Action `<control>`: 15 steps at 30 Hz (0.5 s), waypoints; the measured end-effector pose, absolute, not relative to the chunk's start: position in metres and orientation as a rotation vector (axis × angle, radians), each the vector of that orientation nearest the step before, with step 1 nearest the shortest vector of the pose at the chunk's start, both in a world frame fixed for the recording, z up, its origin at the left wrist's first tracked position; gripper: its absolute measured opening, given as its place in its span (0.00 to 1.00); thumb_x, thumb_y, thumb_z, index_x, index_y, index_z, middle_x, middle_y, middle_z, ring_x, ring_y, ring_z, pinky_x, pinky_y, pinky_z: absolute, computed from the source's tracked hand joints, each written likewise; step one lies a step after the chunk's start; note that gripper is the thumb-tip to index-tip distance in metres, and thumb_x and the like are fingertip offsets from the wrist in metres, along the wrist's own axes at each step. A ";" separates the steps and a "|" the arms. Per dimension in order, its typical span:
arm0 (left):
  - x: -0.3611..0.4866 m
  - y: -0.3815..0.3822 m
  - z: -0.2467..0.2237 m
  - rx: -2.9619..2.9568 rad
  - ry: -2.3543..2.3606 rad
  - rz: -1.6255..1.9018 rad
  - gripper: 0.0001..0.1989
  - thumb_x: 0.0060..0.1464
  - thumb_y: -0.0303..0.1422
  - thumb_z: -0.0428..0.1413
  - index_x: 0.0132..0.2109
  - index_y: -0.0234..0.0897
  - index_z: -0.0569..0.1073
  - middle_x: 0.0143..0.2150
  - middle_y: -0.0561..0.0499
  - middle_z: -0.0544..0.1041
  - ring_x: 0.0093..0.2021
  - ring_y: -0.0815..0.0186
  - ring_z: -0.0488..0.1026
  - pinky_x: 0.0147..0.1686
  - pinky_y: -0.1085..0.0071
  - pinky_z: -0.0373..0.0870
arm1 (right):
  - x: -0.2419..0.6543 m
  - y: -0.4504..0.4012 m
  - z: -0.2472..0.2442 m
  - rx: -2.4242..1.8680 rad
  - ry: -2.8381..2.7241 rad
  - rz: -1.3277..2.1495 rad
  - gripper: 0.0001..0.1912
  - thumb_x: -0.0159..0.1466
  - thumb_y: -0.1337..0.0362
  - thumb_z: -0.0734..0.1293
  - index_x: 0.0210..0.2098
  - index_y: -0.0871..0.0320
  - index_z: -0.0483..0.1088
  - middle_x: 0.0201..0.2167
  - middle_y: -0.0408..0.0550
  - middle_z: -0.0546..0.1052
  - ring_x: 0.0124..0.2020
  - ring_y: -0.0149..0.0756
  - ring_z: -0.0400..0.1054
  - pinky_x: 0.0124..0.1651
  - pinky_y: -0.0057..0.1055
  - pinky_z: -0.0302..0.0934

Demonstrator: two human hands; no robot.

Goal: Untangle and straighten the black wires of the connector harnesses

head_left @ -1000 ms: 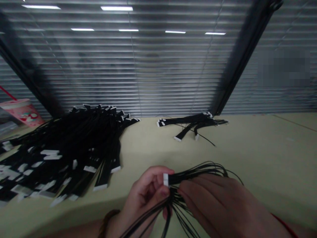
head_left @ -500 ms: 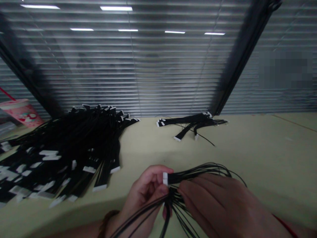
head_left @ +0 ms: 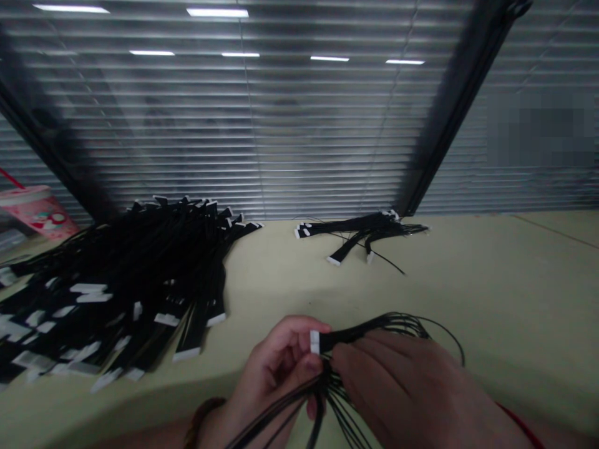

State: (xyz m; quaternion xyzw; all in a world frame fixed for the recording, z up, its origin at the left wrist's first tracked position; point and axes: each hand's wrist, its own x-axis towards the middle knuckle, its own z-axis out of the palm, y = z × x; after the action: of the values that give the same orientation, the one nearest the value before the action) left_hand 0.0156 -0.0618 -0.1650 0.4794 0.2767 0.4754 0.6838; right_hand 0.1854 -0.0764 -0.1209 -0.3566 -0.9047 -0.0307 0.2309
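Dozens of thin black wires [head_left: 369, 325] gather into one small white connector [head_left: 314, 342], and the person's two hands meet around that join just in from the near edge of the worktop [head_left: 491, 293]. The left hand [head_left: 276, 368] is closed in a tight pinch, thumb and curled fingers gripping the connector and the wires behind it, with the white end left showing, probably so that it stays steady and in view. The right hand [head_left: 412, 386] lies close beside it, back upward, its fingers slightly spread and curved over the wires just behind the connector. Whether its thumb closes on them underneath is hidden. Below both hands the loose wire ends fan downward past the near edge, and one long strand arcs out to the right. Toward the far left of the worktop sits a large heap of black wire bundles [head_left: 140, 293] with white connectors sticking out at their ends, near a pink cup [head_left: 37, 211] at the far left corner. A much smaller bundle [head_left: 360, 232] lies well apart near the far edge, perhaps kept separate from the heap on purpose
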 end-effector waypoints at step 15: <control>0.020 -0.051 -0.165 1.134 0.739 1.207 0.08 0.55 0.27 0.57 0.43 0.40 0.71 0.26 0.58 0.69 0.22 0.76 0.66 0.22 0.81 0.66 | 0.187 -0.080 -0.115 -1.160 -2.390 0.066 0.08 0.56 0.74 0.62 0.26 0.55 0.67 0.22 0.37 0.71 0.21 0.28 0.64 0.23 0.27 0.53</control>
State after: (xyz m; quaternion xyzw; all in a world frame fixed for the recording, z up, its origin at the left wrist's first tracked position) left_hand 0.0199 -0.0508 -0.1652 0.4926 0.3209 0.5240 0.6163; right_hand 0.1873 -0.0801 -0.1147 -0.4239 -0.8731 0.0240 0.2398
